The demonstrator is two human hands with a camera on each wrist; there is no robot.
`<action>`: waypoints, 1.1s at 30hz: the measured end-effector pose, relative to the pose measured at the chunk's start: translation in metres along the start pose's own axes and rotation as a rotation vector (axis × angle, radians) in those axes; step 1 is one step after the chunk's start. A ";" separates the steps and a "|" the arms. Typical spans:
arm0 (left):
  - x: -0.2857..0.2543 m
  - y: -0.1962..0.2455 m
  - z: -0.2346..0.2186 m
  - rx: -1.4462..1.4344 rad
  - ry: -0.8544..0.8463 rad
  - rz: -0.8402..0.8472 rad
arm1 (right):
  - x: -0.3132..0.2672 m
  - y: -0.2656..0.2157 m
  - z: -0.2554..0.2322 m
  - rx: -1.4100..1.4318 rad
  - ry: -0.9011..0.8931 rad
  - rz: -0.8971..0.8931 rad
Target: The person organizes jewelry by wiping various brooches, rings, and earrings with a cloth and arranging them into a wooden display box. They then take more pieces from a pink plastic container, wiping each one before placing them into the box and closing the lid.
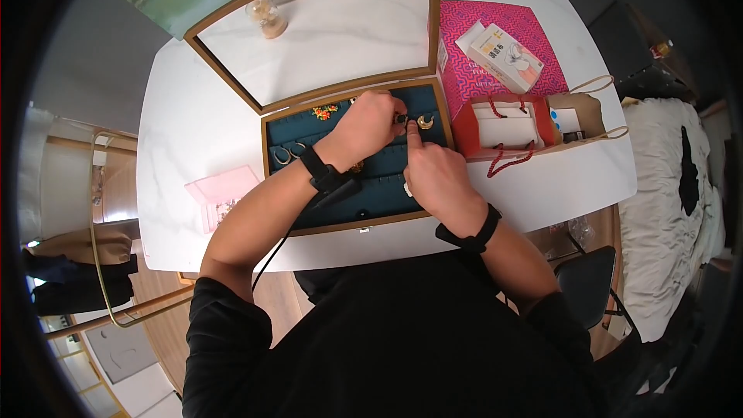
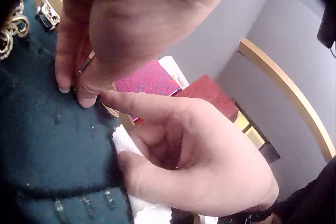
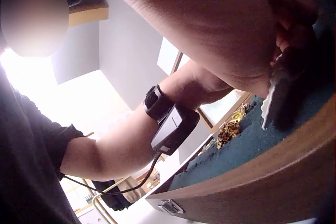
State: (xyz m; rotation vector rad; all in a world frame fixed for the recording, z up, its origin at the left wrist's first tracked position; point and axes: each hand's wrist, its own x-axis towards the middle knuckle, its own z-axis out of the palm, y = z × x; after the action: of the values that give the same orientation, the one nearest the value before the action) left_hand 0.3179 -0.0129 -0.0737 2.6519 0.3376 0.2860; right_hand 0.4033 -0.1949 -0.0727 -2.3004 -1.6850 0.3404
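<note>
My left hand reaches into a wooden jewelry box lined with dark green fabric. Its thumb and finger pinch a small gold-edged piece of jewelry at the lining, mostly hidden by the fingers. My right hand grips a white cloth under its curled fingers and thumb. The right index finger stretches out to the left fingertips. Just right of the fingertips sits a gold crescent-shaped earring. Hoop earrings and an orange floral ornament lie left of my hands.
The box's framed glass lid stands raised behind. On the right are a red paper bag with rope handles, a pink patterned bag and a small white carton. An opened pink case lies left on the white table.
</note>
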 end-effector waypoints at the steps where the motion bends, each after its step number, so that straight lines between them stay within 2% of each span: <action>1: 0.001 -0.001 0.000 -0.041 -0.017 -0.048 | 0.000 0.000 0.002 -0.014 0.008 -0.002; 2: 0.003 -0.002 -0.001 -0.082 -0.035 -0.094 | 0.001 0.000 0.003 -0.029 0.016 -0.003; 9: 0.006 -0.004 -0.007 -0.132 -0.079 -0.145 | 0.000 0.001 0.007 -0.030 0.014 0.003; 14: 0.004 -0.010 -0.008 -0.318 -0.140 -0.203 | -0.001 0.000 0.004 -0.008 0.041 -0.006; 20: 0.006 -0.015 -0.007 -0.347 -0.174 -0.207 | 0.004 -0.003 0.002 -0.020 0.006 0.005; 23: 0.005 -0.002 -0.019 -0.325 -0.218 -0.231 | 0.008 -0.004 -0.001 -0.009 -0.032 0.029; 26: 0.000 -0.011 -0.011 -0.342 -0.170 -0.147 | 0.009 -0.005 -0.003 -0.013 0.002 0.007; 33: -0.005 -0.012 -0.007 -0.390 -0.129 -0.193 | 0.008 -0.001 0.000 0.007 -0.034 0.029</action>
State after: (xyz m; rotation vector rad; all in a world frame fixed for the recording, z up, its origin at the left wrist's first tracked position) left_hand 0.3087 -0.0011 -0.0740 2.2236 0.4423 0.1050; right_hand 0.4046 -0.1872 -0.0724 -2.3289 -1.6654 0.3933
